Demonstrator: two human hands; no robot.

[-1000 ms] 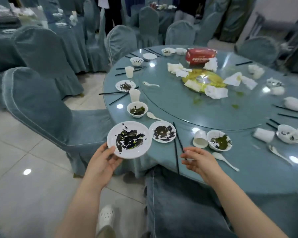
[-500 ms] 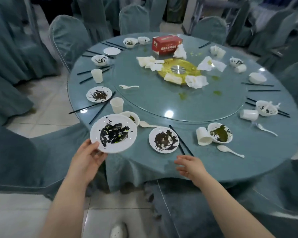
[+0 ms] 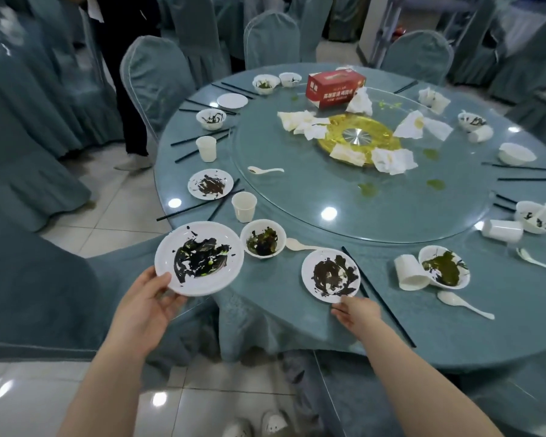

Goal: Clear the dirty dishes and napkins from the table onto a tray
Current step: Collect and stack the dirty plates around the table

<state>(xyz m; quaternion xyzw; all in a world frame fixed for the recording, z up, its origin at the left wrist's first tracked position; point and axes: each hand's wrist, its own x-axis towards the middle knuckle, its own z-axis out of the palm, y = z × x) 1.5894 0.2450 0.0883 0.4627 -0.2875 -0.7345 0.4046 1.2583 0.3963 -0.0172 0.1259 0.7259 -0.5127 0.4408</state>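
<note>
Right hand [image 3: 356,312] has moved forward from the near table edge since half a second ago and now has fingertips [image 3: 339,305] at the near rim of the small white plate smeared with dark sauce [image 3: 331,275]. Fingers look slightly curled; cannot tell whether they actually pinch the rim or only touch it. That plate sits flat on the round table under a teal cloth [image 3: 423,335], just left of a pair of long black chopsticks [image 3: 379,294].

Left hand [image 3: 145,307] holds the larger white round plate with black and green residue [image 3: 199,257] by its near-left rim, thumb on top, fingers underneath. Plate is off the table, overhanging the left edge, same grip as before.

Just beside the held plate: white bowl with dark leafy scraps [image 3: 263,238], white plastic spoon [image 3: 298,245] to its right, upright white paper cup [image 3: 244,206] behind it. Further right: tipped white cup [image 3: 408,272] touching a white bowl with green sauce [image 3: 444,266], another white spoon [image 3: 464,304] near them.

Crumpled white napkins [image 3: 393,160] lie around the gold-coloured centre disc [image 3: 358,137] on the glass turntable [image 3: 297,197], with a red tissue box [image 3: 334,89] behind. More dirty plates, bowls and chopsticks sit around the far rim. Teal-covered chairs [image 3: 158,80] ring the table.
</note>
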